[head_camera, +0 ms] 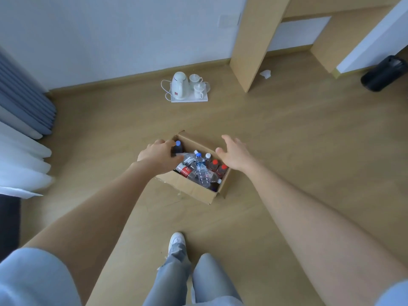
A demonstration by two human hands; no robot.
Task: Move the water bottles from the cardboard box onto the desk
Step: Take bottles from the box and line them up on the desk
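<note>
Bottles approx. upright in box

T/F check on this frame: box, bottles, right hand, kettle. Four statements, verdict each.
1. The box sits on the floor. True.
2. The right hand holds a bottle. False: it is open over the box's right rim and holds nothing.
3. The kettle lies inside the box. False: it stands upright on a white tray on the floor, near the wall.
4. The bottles in the box include red, blue and white caps. True.
</note>
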